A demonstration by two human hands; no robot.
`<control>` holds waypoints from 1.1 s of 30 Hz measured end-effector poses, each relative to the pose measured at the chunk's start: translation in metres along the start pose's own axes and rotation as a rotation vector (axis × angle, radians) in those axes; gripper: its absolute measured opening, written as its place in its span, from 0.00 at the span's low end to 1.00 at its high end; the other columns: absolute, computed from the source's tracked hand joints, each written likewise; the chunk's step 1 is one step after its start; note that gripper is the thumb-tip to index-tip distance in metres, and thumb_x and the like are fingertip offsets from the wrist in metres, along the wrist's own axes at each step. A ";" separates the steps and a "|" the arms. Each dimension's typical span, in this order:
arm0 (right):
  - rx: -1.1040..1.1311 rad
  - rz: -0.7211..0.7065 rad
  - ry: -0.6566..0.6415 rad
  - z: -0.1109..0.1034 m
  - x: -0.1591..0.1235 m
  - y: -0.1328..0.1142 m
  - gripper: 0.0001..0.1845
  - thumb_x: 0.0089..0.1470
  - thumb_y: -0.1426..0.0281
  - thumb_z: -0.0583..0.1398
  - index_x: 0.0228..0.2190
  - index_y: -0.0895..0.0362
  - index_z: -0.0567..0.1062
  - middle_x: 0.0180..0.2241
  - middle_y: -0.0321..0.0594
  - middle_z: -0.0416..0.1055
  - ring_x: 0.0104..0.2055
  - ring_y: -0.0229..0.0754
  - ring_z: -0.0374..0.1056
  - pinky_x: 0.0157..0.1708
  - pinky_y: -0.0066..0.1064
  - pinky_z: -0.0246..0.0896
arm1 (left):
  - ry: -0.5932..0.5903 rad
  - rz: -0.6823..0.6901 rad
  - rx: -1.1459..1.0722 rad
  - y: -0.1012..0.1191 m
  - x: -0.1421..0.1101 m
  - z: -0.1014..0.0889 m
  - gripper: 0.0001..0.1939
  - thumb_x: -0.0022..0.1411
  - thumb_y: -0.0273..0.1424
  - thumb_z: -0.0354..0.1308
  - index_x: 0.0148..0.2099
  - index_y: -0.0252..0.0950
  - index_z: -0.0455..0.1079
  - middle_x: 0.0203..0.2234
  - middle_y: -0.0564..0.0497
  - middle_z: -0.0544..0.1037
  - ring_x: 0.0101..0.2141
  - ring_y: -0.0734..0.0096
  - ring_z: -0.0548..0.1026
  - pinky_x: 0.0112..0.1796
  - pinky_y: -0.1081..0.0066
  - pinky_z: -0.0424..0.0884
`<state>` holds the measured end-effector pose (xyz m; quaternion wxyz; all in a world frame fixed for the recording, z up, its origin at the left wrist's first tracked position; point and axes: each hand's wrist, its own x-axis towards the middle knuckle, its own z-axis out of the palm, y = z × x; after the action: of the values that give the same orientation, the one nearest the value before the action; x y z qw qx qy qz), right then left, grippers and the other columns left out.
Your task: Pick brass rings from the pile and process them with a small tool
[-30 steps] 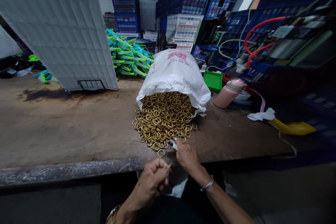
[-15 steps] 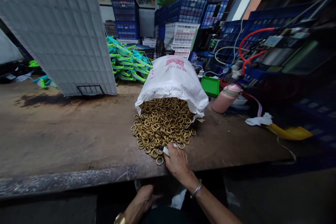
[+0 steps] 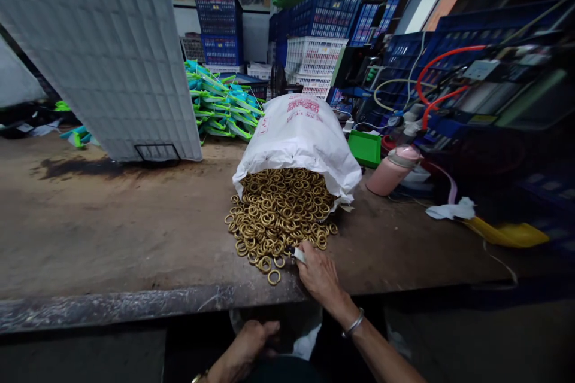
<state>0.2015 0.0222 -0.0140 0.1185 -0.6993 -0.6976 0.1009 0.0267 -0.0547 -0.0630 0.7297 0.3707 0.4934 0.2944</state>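
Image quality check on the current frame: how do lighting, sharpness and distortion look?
Head view: dim overall, with the left hand in shadow below the table edge; head view: rings fairly distinct, right hand better lit; head view: machine at right dark, soft and smeared; head view: panel at left seems stretched, probably by a wide lens.

Bare tabletop (image 3: 112,233) left of the brass-coloured ring pile (image 3: 283,209): wide lane, grey padded panel (image 3: 108,60) blocks further back. Straight ahead: white sack (image 3: 300,131), mouth choked with rings. Sack's right side tight: green tray (image 3: 365,148), pink bottle (image 3: 390,172). Right hand (image 3: 318,272) has bare strip to its right. Table edge (image 3: 112,305) separates left hand (image 3: 247,341) from pile.
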 end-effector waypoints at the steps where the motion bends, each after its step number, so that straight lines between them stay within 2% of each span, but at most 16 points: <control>1: 0.034 -0.022 0.020 0.001 0.000 0.005 0.07 0.52 0.75 0.49 0.31 0.57 0.65 0.26 0.39 0.70 0.28 0.39 0.65 0.26 0.27 0.45 | -0.061 -0.021 0.041 0.006 -0.005 0.002 0.09 0.45 0.36 0.60 0.22 0.34 0.70 0.16 0.53 0.69 0.23 0.69 0.68 0.27 0.72 0.64; 3: 0.121 -0.072 0.056 0.002 0.001 0.012 0.07 0.51 0.76 0.48 0.30 0.57 0.65 0.25 0.39 0.69 0.27 0.38 0.65 0.26 0.27 0.47 | -0.186 0.027 0.154 0.020 -0.014 0.008 0.11 0.48 0.36 0.58 0.21 0.33 0.69 0.16 0.54 0.68 0.22 0.74 0.66 0.28 0.75 0.63; 5: 0.216 -0.127 0.076 0.002 0.000 0.014 0.07 0.49 0.76 0.48 0.29 0.56 0.64 0.24 0.37 0.68 0.27 0.38 0.64 0.27 0.26 0.48 | -0.209 0.070 0.169 0.037 -0.020 0.015 0.14 0.50 0.38 0.56 0.21 0.33 0.67 0.17 0.53 0.69 0.22 0.76 0.66 0.26 0.76 0.63; 7: 0.297 -0.171 0.076 0.001 -0.002 0.012 0.07 0.48 0.76 0.49 0.29 0.56 0.64 0.23 0.37 0.66 0.27 0.38 0.63 0.27 0.26 0.49 | -0.125 0.059 0.125 0.052 -0.020 0.022 0.16 0.51 0.43 0.53 0.24 0.34 0.64 0.18 0.54 0.68 0.18 0.77 0.64 0.20 0.78 0.61; 9: 0.351 -0.208 0.056 -0.003 -0.006 0.006 0.07 0.47 0.76 0.49 0.29 0.56 0.64 0.23 0.36 0.66 0.26 0.38 0.63 0.27 0.26 0.50 | 0.073 0.106 0.082 0.065 -0.014 0.028 0.17 0.51 0.46 0.52 0.29 0.35 0.62 0.16 0.57 0.65 0.14 0.80 0.60 0.14 0.80 0.55; 11: 0.391 -0.263 0.029 -0.005 -0.011 0.001 0.07 0.46 0.77 0.49 0.29 0.56 0.64 0.23 0.36 0.66 0.26 0.38 0.62 0.27 0.26 0.51 | 0.176 0.176 0.011 0.074 -0.005 0.032 0.18 0.51 0.46 0.53 0.35 0.37 0.61 0.14 0.61 0.62 0.12 0.82 0.56 0.13 0.81 0.51; 13: 0.425 -0.334 0.012 -0.006 -0.016 -0.003 0.08 0.46 0.77 0.49 0.29 0.56 0.64 0.24 0.37 0.66 0.26 0.37 0.62 0.28 0.26 0.52 | 0.170 0.211 -0.063 0.081 0.003 0.033 0.18 0.51 0.45 0.54 0.38 0.37 0.61 0.13 0.62 0.60 0.12 0.83 0.54 0.14 0.81 0.51; 16: 0.490 -0.390 0.006 -0.005 -0.021 -0.007 0.07 0.48 0.76 0.49 0.29 0.56 0.64 0.25 0.37 0.67 0.27 0.37 0.62 0.28 0.26 0.53 | 0.118 0.224 -0.122 0.084 0.011 0.031 0.17 0.49 0.44 0.57 0.30 0.35 0.62 0.14 0.61 0.59 0.14 0.83 0.54 0.17 0.80 0.53; 18: 0.555 -0.331 0.004 -0.005 -0.021 -0.010 0.05 0.49 0.73 0.50 0.29 0.56 0.65 0.25 0.37 0.66 0.27 0.37 0.62 0.29 0.26 0.53 | 0.111 0.215 -0.136 0.083 0.013 0.029 0.17 0.48 0.44 0.57 0.25 0.35 0.59 0.14 0.61 0.58 0.15 0.83 0.54 0.18 0.80 0.54; 21: 0.678 -0.159 -0.036 -0.005 -0.019 -0.015 0.07 0.52 0.67 0.51 0.28 0.56 0.65 0.24 0.34 0.65 0.27 0.35 0.61 0.29 0.25 0.54 | 0.155 0.222 -0.097 0.078 0.014 0.026 0.16 0.50 0.42 0.57 0.24 0.35 0.59 0.14 0.61 0.57 0.15 0.82 0.54 0.19 0.79 0.55; 25: 0.838 -0.068 -0.193 -0.006 -0.017 -0.022 0.16 0.54 0.60 0.48 0.22 0.57 0.64 0.19 0.31 0.61 0.23 0.33 0.58 0.25 0.24 0.53 | 0.210 0.395 0.055 0.076 0.010 0.025 0.12 0.54 0.38 0.54 0.26 0.35 0.63 0.18 0.56 0.66 0.21 0.77 0.63 0.25 0.77 0.61; 29: 0.903 -0.032 -0.213 -0.004 -0.017 -0.025 0.16 0.52 0.60 0.50 0.19 0.57 0.63 0.18 0.31 0.60 0.22 0.33 0.56 0.25 0.24 0.53 | 0.247 0.511 0.196 0.077 0.007 0.026 0.11 0.55 0.37 0.53 0.26 0.35 0.65 0.20 0.54 0.70 0.23 0.74 0.66 0.28 0.76 0.62; 31: 0.925 -0.020 -0.204 -0.003 -0.016 -0.025 0.15 0.51 0.62 0.51 0.18 0.57 0.63 0.17 0.31 0.60 0.22 0.33 0.56 0.25 0.24 0.53 | 0.229 0.480 0.179 0.076 0.007 0.024 0.12 0.55 0.37 0.53 0.26 0.35 0.65 0.19 0.54 0.69 0.22 0.76 0.65 0.27 0.77 0.62; 33: 0.958 0.009 -0.212 -0.002 -0.015 -0.025 0.15 0.50 0.64 0.51 0.17 0.57 0.63 0.17 0.30 0.60 0.21 0.32 0.55 0.24 0.24 0.52 | 0.161 0.351 0.107 0.075 0.007 0.022 0.13 0.55 0.40 0.52 0.27 0.34 0.65 0.17 0.57 0.65 0.18 0.80 0.61 0.21 0.79 0.58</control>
<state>0.1785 0.0074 -0.0045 0.3546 -0.5550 -0.5782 0.4815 0.0447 -0.0131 0.0007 0.6046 0.4647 0.4928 0.4191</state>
